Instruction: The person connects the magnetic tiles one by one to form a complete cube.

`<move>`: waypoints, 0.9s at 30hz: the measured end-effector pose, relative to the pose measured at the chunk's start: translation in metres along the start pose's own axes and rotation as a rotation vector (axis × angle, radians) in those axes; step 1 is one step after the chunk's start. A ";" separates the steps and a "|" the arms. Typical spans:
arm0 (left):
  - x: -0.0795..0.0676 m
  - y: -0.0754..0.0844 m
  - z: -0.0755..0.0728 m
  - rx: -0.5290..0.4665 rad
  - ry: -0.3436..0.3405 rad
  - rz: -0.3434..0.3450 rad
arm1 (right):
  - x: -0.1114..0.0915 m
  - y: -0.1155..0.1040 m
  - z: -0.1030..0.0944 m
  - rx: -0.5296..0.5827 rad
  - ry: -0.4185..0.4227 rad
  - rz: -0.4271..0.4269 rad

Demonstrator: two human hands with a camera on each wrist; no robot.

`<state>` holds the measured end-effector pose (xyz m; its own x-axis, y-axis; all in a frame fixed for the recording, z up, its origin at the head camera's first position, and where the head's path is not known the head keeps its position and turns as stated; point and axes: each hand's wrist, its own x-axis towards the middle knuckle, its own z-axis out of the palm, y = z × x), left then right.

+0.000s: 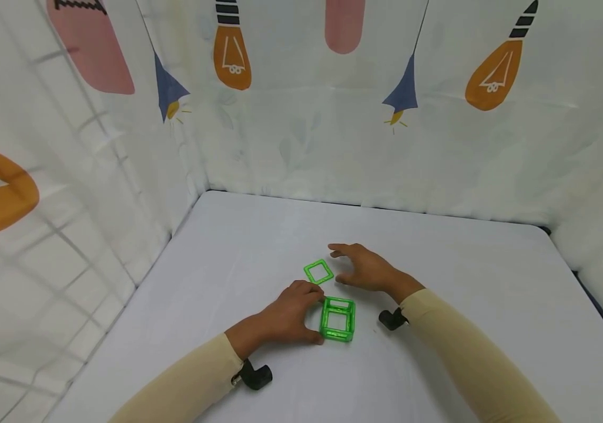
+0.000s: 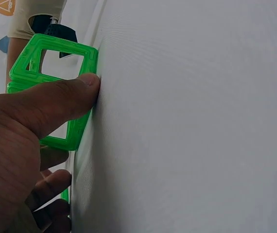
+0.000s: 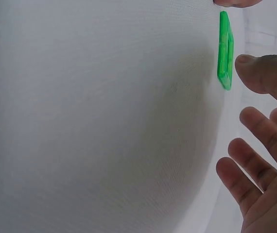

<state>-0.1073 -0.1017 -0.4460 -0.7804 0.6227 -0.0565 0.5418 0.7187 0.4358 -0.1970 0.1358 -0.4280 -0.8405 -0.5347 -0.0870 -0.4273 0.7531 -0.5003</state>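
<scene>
A cube-like block built of green magnetic tiles [image 1: 338, 336], the tiles being hollow square frames, stands on the white table. At its left side the left hand [image 1: 291, 314] holds it, thumb at the near corner and fingers at the far one. In the left wrist view the thumb presses along a green frame [image 2: 65, 44]. One loose green square tile [image 1: 328, 267] lies flat just beyond the block. Beside that tile, to its right, hovers the right hand [image 1: 367, 267], fingers spread and holding nothing. The right wrist view shows the tile [image 3: 222, 53] apart from the thumb.
The white table [image 1: 259, 235] has rounded far corners and meets a hanging white curtain [image 1: 312, 141] printed with bulbs and lamps. Another curtain side [image 1: 95, 205] runs along the left edge. Black wrist cameras [image 1: 257, 376] sit below both sleeves.
</scene>
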 end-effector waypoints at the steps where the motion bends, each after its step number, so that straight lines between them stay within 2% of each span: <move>1: -0.001 0.000 0.000 -0.004 0.001 0.001 | 0.001 -0.001 0.000 -0.002 -0.004 0.001; 13: -0.002 -0.004 0.001 -0.012 0.005 0.016 | 0.010 -0.004 0.007 -0.024 -0.034 -0.049; 22: -0.003 -0.003 -0.001 -0.014 0.001 0.022 | 0.014 -0.006 0.012 -0.065 -0.090 -0.033; 27: -0.003 -0.003 -0.001 -0.010 0.004 0.024 | 0.017 -0.006 0.014 -0.099 -0.066 -0.048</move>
<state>-0.1066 -0.1062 -0.4461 -0.7684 0.6385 -0.0428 0.5573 0.7005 0.4457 -0.2042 0.1172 -0.4386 -0.7961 -0.5925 -0.1235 -0.4997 0.7586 -0.4181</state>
